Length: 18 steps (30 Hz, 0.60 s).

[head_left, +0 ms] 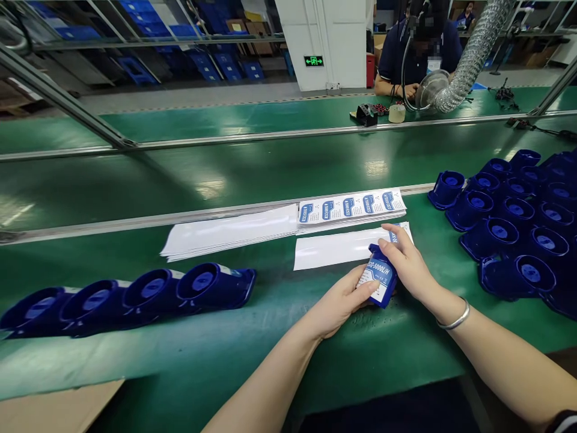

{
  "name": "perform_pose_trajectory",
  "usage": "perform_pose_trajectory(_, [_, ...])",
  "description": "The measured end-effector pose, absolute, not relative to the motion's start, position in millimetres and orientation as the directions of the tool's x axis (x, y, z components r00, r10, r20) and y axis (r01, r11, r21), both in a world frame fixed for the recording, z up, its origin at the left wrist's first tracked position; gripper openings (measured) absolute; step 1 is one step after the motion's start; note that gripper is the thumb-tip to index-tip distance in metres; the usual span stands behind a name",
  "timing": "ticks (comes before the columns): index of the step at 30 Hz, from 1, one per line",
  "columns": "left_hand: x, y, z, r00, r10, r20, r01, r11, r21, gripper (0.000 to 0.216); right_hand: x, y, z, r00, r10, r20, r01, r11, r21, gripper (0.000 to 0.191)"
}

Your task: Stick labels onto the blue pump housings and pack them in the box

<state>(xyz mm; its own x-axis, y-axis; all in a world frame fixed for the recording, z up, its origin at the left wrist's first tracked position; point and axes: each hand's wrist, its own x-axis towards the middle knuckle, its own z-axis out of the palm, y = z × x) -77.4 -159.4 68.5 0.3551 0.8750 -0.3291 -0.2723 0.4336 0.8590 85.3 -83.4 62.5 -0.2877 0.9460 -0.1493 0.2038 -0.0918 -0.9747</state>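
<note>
A dark blue plastic housing [391, 278] is held between both hands over the green bench. On its face lies a blue and white label [377, 273] with large printed lettering. My left hand [345, 297] grips the housing from the left, thumb on the label's lower part. From the upper right, my right hand [408, 261] holds its top edge, thumb near the label and index finger stretched out. Just behind the hands is a label sheet [336, 248], mostly bare backing, with labels at its right end partly hidden by my right fingers.
Stacked label sheets [351, 207] and blank white strips [234, 231] lie along the metal rail. Several blue housings [214, 285] form a row at left; many more [516, 210] crowd the right. Cardboard [63, 406] lies front left. Across the bench, a person [421, 54] works beside a flexible duct [473, 57].
</note>
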Motion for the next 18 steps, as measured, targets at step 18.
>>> perform_pose_trajectory(18, [-89,-159,65,-0.093,0.970,-0.224,-0.624,0.119,0.772,0.062,84,-89,73,-0.317,0.925,0.208,0.007,0.222,-0.975,0.035])
